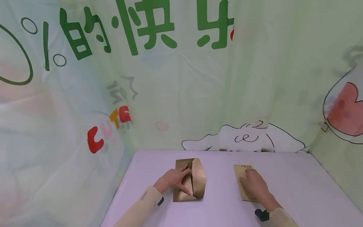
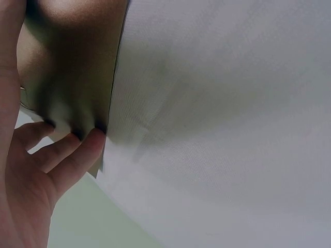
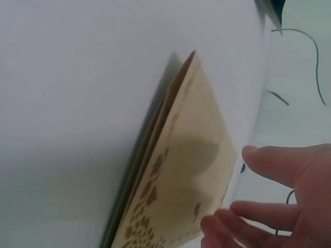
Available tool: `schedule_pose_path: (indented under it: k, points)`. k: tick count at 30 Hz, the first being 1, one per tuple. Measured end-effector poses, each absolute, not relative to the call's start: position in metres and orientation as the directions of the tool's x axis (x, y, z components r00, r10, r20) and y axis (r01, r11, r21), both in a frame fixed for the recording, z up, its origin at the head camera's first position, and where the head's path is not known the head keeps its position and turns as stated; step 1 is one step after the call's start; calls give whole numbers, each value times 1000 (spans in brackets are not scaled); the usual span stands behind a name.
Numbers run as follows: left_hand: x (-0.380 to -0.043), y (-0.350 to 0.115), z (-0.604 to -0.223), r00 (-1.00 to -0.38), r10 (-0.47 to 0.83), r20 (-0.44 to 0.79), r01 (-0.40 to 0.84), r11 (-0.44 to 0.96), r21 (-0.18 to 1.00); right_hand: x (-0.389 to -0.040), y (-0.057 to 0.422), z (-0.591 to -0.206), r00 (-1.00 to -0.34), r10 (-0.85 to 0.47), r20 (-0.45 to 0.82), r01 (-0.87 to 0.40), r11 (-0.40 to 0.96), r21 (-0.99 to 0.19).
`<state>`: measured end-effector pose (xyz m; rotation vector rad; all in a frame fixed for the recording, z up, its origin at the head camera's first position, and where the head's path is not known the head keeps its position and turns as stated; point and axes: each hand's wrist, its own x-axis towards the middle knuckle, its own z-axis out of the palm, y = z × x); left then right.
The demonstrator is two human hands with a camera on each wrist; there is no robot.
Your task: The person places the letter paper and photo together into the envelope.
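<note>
A shiny gold-brown envelope (image 1: 200,181) lies on the table with its flap turned to the right and its mouth partly parted. My left hand (image 1: 176,178) rests on it, thumb and fingers spread. In the left wrist view, the left fingertips touch the envelope (image 2: 72,77) near its edge. To the right lies a folded tan card (image 1: 241,176) with brown printed patterns. My right hand (image 1: 256,184) is over the card, partly covering it. From the right wrist, the folded layers of the card show, and the right hand (image 3: 305,201) has its thumb apart from its loosely bent fingers.
Both items lie on a pale lilac tabletop (image 1: 218,189). Behind it and at both sides hang light green printed curtains (image 1: 181,94), meeting the table's back edge. A strip of tabletop separates the envelope from the card.
</note>
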<state>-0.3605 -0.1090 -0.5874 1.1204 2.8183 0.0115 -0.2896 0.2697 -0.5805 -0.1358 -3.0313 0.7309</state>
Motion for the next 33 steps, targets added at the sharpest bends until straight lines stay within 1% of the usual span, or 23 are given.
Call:
schedule_pose_path:
  k: [4, 8, 11, 15, 20, 25, 30, 33]
  points:
    - [-361, -109, -587, -728, 676, -115, 675, 736, 50, -285, 275, -580, -989, 142, -32, 143, 905, -401]
    - [-361, -109, -585, -735, 668, -120, 667, 743, 55, -283, 275, -581, -978, 184, -96, 207, 899, -386]
    - [-361, -109, -585, -733, 671, -112, 669, 741, 58, -283, 274, -582, -977, 191, -100, 215, 899, -383]
    - [-361, -108, -586, -727, 679, -103, 677, 734, 61, -281, 274, -585, -980, 187, -74, 201, 898, -392]
    - [-362, -106, -588, -727, 679, -104, 678, 733, 53, -282, 280, -588, -981, 186, -62, 194, 879, -435]
    - [-362, -106, -588, -729, 675, -110, 674, 737, 58, -286, 290, -592, -980, 190, -67, 197, 840, -506]
    - [-362, -107, -590, -730, 673, -118, 670, 739, 68, -290, 303, -594, -970, 188, -152, 242, 763, -600]
    - [-362, -108, -590, -727, 678, -109, 674, 734, 77, -291, 311, -594, -968, 168, -188, 250, 730, -636]
